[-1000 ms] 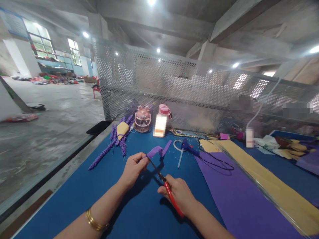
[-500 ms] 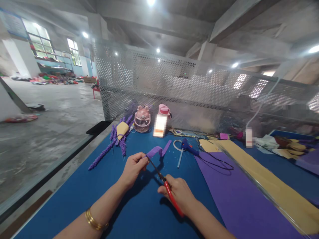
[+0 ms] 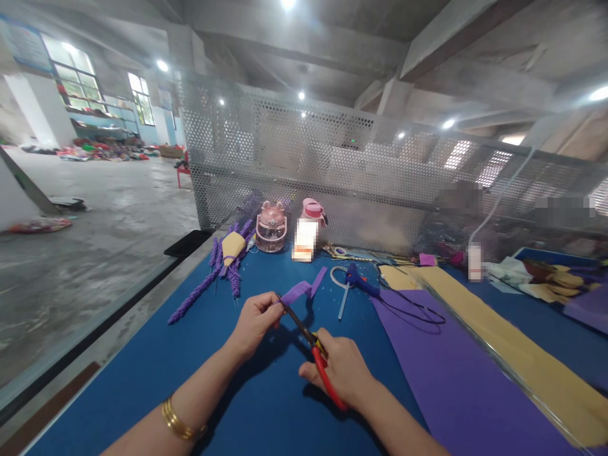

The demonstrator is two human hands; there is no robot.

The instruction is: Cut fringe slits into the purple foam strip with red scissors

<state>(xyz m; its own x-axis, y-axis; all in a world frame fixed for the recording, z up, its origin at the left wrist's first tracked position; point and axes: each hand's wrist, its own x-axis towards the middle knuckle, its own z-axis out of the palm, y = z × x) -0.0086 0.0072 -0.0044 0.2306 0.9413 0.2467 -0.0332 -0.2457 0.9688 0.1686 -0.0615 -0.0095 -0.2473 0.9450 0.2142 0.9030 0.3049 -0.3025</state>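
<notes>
A narrow purple strip (image 3: 298, 292), curled and twisted along its length, is pinched between the thumb and fingers of my left hand (image 3: 258, 322). My right hand (image 3: 342, 366) grips scissors (image 3: 325, 378) with red handles and dark blades. The blade tips reach the strip right beside my left fingertips. Beyond the strip lies a blue glue gun (image 3: 357, 279) with a clear glue stick (image 3: 342, 303) and a black cord. A large purple sheet (image 3: 456, 367) spreads to the right of my right hand.
A purple flower bundle with a yellow wrap (image 3: 234, 247) lies at the back left. A pink bottle (image 3: 272, 228) stands by the perforated metal screen (image 3: 304, 139). Long yellow sheets (image 3: 503, 335) cover the right side of the blue table (image 3: 156, 373).
The scissors have tilted slightly and their handles sit a little further apart in my right hand. The strip's curl has flattened a bit. My left hand keeps its place.
</notes>
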